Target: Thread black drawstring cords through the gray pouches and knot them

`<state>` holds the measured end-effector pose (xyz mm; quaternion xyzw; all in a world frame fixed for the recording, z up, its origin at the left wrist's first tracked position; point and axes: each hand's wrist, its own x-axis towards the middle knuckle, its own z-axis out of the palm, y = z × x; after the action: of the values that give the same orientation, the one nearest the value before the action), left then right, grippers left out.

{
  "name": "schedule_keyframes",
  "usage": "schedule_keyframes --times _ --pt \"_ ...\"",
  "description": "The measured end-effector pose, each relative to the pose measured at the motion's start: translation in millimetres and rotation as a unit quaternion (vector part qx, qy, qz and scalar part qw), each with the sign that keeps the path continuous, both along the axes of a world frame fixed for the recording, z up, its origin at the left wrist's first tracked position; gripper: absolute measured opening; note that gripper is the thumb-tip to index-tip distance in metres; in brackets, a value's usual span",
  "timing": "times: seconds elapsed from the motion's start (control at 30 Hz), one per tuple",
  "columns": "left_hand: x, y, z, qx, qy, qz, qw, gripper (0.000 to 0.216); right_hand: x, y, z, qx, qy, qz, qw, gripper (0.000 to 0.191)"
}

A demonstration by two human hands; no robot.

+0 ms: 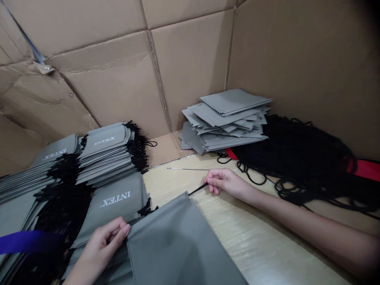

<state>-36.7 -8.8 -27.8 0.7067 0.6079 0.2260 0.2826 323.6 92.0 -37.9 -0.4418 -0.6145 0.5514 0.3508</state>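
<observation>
A grey drawstring bag (178,245) lies spread in front of me, its top edge slanting up to the right. My right hand (221,182) is closed, pinching a black cord (198,189) that comes out of the bag's upper right corner. At the opposite top corner, my left hand (107,241) is closed with thumb and finger together; whether it grips cloth or a cord end is hidden. A thin metal rod (187,169) runs behind my right hand, seemingly on the tabletop.
Finished-looking grey bags (115,200) printed INTEX, with black cord ends, are stacked at left beside a purple strip (26,242). Behind stands a pile of plain grey pieces (231,118). A black cord bundle (305,154) with red ties lies right. Cardboard walls (190,59) enclose the table.
</observation>
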Motion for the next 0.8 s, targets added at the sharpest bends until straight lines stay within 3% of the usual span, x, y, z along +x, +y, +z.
schedule_keyframes --times 0.13,0.2,0.27,0.33,0.43,0.5,0.63,0.8 --pt "2.4 -8.2 18.6 0.022 0.157 -0.036 0.987 0.035 2.0 -2.2 5.1 0.047 -0.025 -0.02 0.998 0.029" --pt "16.7 -10.4 34.2 0.098 0.25 -0.018 0.963 0.026 3.1 -5.5 10.3 0.119 -0.067 -0.012 0.991 0.026" --pt "46.6 -8.1 50.1 0.224 0.303 0.001 0.926 0.029 3.2 -11.3 17.2 0.233 -0.125 0.01 0.964 0.026" --pt "88.8 -0.4 60.9 0.257 0.272 -0.08 0.924 0.037 2.3 -19.7 25.8 0.351 -0.171 0.027 0.92 0.024" --pt "151.0 17.6 61.0 0.18 0.172 -0.165 0.954 0.053 1.9 -33.7 39.3 0.495 -0.183 0.03 0.849 0.021" --pt "176.6 27.8 53.6 0.129 0.133 -0.199 0.962 0.031 4.7 -40.0 45.6 0.559 -0.174 0.013 0.811 0.022" --pt "186.8 31.5 43.3 0.104 0.047 -0.167 0.979 0.028 15.9 -37.7 46.5 0.604 -0.183 -0.042 0.775 0.026" --pt "174.9 25.2 50.1 0.108 0.005 -0.109 0.988 0.026 25.8 -24.4 35.5 0.614 -0.198 -0.066 0.761 0.023"
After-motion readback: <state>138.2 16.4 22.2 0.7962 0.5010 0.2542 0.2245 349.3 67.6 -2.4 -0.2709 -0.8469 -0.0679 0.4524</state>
